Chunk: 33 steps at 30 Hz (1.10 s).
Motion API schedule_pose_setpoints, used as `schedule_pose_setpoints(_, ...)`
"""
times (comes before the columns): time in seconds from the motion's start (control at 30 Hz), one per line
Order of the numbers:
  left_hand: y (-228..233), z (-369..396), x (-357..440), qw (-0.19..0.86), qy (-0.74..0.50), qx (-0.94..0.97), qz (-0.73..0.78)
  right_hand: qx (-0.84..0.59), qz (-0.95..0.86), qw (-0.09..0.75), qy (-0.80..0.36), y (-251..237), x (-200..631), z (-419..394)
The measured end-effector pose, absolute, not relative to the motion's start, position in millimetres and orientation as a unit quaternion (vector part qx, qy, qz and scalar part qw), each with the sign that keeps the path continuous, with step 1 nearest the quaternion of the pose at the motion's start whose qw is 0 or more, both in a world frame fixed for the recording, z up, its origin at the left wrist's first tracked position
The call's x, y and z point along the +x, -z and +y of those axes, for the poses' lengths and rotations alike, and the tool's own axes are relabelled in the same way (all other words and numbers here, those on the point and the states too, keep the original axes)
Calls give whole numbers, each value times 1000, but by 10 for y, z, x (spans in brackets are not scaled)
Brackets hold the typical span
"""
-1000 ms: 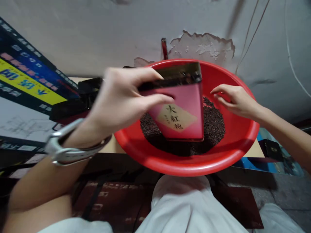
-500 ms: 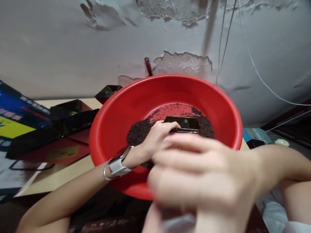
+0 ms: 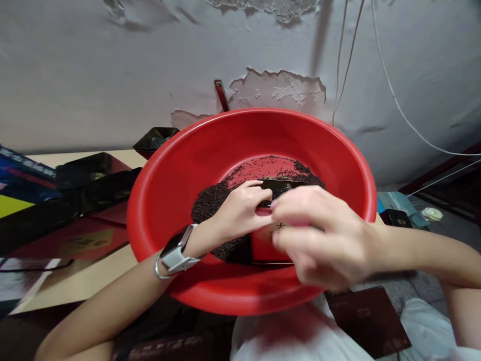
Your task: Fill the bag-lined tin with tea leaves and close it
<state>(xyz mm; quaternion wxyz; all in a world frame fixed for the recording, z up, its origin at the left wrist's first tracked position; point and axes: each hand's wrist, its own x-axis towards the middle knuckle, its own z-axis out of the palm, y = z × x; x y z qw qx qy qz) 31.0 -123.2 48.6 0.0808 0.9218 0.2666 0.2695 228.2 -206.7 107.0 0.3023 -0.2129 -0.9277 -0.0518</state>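
Nearest the camera, the right hand hovers in front of the red basin, fingers loosely curled and half spread, holding nothing that can be seen; its fingertips sit just above the near face of the red tin. It is blurred, so whether it touches the tin cannot be told.

Just beyond it, inside the basin, the left hand is wrapped over the tin's upper edge, fingers across the dark open mouth, thumb on the near side. A watch sits on that wrist, which crosses the basin's near rim. The tin stands roughly upright at the near side of the basin floor, its foot sunk in the dark loose tea that lies heaped to its left and behind it, with a bare red patch at the far side of the floor.

The step in hand looks like filling the tin: it is braced in the pile, mouth up. The next move likely calls for the right hand to gather tea toward the opening while the left keeps the tin steady and clears its fingers off the mouth.

Left of the basin, on the table, lie dark trays and red lids. Behind the basin rises a peeling wall with thin wires hanging at its right.
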Motion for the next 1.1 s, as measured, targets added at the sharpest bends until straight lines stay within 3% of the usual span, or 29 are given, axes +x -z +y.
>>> schedule_pose_setpoints(0.1, -495, -1201, 295, 74, -244, 932, 257, -274, -916, 293, 10, -908, 2433, -1663)
schedule_pose_setpoints(0.23, -497, -1186, 310, 102, -246, 929, 257, -368, -904, 163, -145, -741, 2566, -1351)
schedule_pose_setpoints(0.33, -482, -1199, 337, 124, -266, 919, 263, -347, -906, 104, -218, -720, 2559, -1266)
schedule_pose_setpoints(0.6, -591, -1273, 357, 203, -280, 878, 331, -311, -929, -2, -201, -954, 2494, -1128)
schedule_pose_setpoints(0.73, -622, -1229, 295, 249, -176, 904, 300, -292, -929, -47, -224, -977, 2452, -1091)
schedule_pose_setpoints(1.1, -429, -1277, 206, 136, -88, 943, 290, -360, -927, -68, -78, -708, 2438, -1280)
